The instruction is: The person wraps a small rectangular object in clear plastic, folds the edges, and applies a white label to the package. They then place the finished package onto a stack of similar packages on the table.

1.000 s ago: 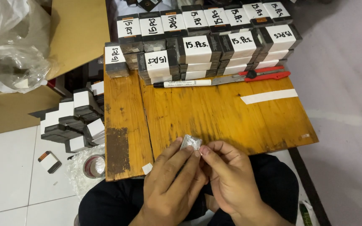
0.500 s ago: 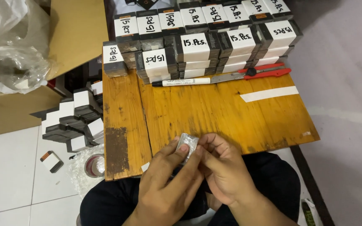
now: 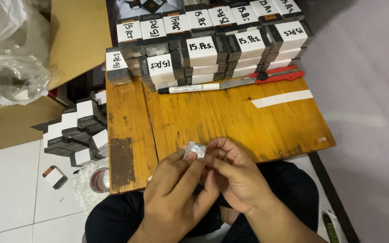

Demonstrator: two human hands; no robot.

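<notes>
My left hand [image 3: 176,189] and my right hand [image 3: 235,175] meet over the near edge of a low wooden table [image 3: 230,117]. Between their fingertips they pinch a small shiny clear plastic packet [image 3: 195,150], held just above the wood. What is inside the packet is too small to tell. My legs in dark trousers lie under the hands.
Stacks of small black boxes with white hand-marked labels [image 3: 203,49] line the table's far edge. In front of them lie a white marker pen [image 3: 190,88], red-handled scissors [image 3: 266,76] and a white paper strip [image 3: 282,98]. More boxes [image 3: 77,130], a tape roll [image 3: 99,180] and a cardboard carton [image 3: 73,40] sit on the floor at left.
The packet and both hands have shifted slightly lower and nearer to me, the fingers working around the packet. Nothing on the table moved.
</notes>
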